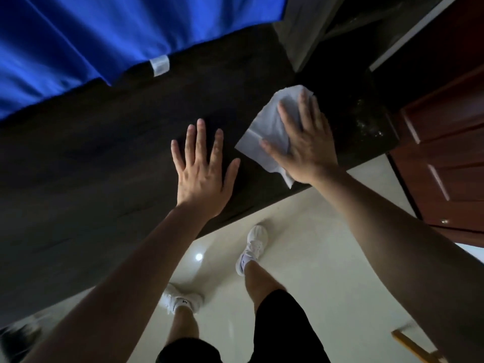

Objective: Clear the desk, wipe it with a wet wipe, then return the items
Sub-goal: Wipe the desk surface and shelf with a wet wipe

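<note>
Currently we are in the wiping step. The white, crumpled wet wipe [264, 127] lies on the dark wood-grain bench [104, 166], near its right-hand end and close to the front edge, pinned beneath the right hand [303, 142].

Procedure for a good wipe:
1. We load the wipe through the whole palm, not the fingertips alone, so that it slides without bunching.
2. We flatten the folded wipe where possible; in our judgement a larger contact patch cleans more per stroke.
3. We run overlapping strokes along the grain and finish each at an edge.
4. We give extra passes to the pale specks [366, 124] at the right end of the bench, which look like residue.
5. We stop short of the blue draped fabric [78, 35] overhanging the far side, to avoid wetting it.

Hand pose: the right hand lies palm down on the wipe, fingers straight and slightly spread, pointing toward the far right corner; it presses and does not grip. One corner of the wipe protrudes below the wrist. The left hand [203, 174] rests palm down on bare bench just beside the wipe, fingers straight and fanned wide, holding nothing; we judge it serves as a brace. Both forearms reach forward over the cream tiled floor [327, 244].
</note>
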{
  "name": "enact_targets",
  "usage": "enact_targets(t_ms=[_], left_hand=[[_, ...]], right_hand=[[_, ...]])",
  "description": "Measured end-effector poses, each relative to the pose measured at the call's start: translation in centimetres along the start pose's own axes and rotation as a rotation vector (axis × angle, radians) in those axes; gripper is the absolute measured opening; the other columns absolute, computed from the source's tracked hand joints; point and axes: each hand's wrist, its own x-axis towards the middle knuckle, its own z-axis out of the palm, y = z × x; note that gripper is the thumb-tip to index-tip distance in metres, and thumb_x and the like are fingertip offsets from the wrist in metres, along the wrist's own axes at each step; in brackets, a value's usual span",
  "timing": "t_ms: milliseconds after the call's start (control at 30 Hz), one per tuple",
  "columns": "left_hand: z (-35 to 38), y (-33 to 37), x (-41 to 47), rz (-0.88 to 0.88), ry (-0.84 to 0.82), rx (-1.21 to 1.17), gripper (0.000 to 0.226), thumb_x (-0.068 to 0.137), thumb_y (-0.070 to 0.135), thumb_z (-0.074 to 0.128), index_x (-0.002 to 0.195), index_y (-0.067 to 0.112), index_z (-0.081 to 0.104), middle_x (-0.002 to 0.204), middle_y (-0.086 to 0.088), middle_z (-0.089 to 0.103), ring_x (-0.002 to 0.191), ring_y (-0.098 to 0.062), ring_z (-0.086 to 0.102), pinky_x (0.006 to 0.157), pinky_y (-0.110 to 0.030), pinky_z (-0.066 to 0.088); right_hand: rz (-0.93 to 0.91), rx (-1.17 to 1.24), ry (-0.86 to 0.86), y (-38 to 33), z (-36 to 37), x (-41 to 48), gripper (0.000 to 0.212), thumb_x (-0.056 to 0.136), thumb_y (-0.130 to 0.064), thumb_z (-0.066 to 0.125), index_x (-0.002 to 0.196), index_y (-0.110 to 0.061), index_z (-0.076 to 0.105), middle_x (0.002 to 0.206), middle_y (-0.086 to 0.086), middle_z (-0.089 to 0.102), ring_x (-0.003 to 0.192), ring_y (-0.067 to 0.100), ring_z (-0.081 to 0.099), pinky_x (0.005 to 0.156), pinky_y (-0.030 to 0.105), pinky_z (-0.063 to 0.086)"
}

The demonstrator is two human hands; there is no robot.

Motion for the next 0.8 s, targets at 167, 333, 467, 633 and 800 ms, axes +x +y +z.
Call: enact_targets(t_ms=[167, 333, 467, 633, 800], left_hand=[[0.6, 1.5, 0.2, -0.178, 0.04, 0.034, 0.068, 0.101, 0.059, 0.021, 0.155, 0.018, 0.024, 0.165, -0.015, 0.009, 0.152, -0.031, 0.005, 0.12, -0.06, 0.0], [1.3, 4.2, -2.3, -0.28, 0.066, 0.008, 0.066, 0.102, 0.056, 0.023, 0.154, 0.016, 0.026, 0.165, -0.015, 0.012, 0.152, -0.031, 0.005, 0.119, -0.061, 0.002], [2.5, 6.6, -4.3, -0.329, 0.075, 0.05, 0.067, 0.101, 0.056, 0.025, 0.154, 0.015, 0.028, 0.164, -0.014, 0.016, 0.152, -0.031, 0.008, 0.12, -0.059, 0.006], [3.4, 7.0, -4.1, -0.354, 0.125, 0.084, 0.066, 0.102, 0.056, 0.023, 0.154, 0.017, 0.027, 0.164, -0.012, 0.018, 0.152, -0.03, 0.009, 0.121, -0.057, 0.006], [3.8, 7.8, -4.1, -0.391, 0.166, 0.088, 0.065, 0.101, 0.055, 0.023, 0.154, 0.017, 0.029, 0.163, -0.012, 0.021, 0.151, -0.031, 0.014, 0.12, -0.056, 0.01]], right_hand=[[-0.079, 0.054, -0.001, 0.6, -0.3, -0.1, 0.091, 0.09, -0.085, 0.023, 0.161, -0.03, 0.015, 0.169, 0.015, -0.001, 0.155, 0.037, 0.0, 0.122, 0.055, 0.019], [-0.354, 0.049, 0.003, 2.3, -1.1, 0.4, 0.092, 0.089, -0.084, 0.029, 0.161, -0.028, 0.019, 0.169, 0.014, 0.005, 0.156, 0.036, 0.0, 0.122, 0.057, 0.016], [-0.379, 0.048, 0.006, 2.5, -1.0, 0.4, 0.094, 0.087, -0.086, 0.029, 0.161, -0.028, 0.018, 0.169, 0.012, 0.005, 0.156, 0.035, -0.002, 0.123, 0.056, 0.012], [-0.389, 0.048, -0.037, 2.7, -1.2, 0.6, 0.098, 0.083, -0.089, 0.027, 0.161, -0.029, 0.018, 0.169, 0.012, 0.004, 0.155, 0.037, -0.003, 0.123, 0.057, 0.009], [-0.402, 0.039, -0.075, 2.4, -1.5, 0.5, 0.1, 0.082, -0.09, 0.024, 0.161, -0.03, 0.013, 0.17, 0.011, -0.002, 0.155, 0.037, -0.009, 0.123, 0.059, 0.006]])
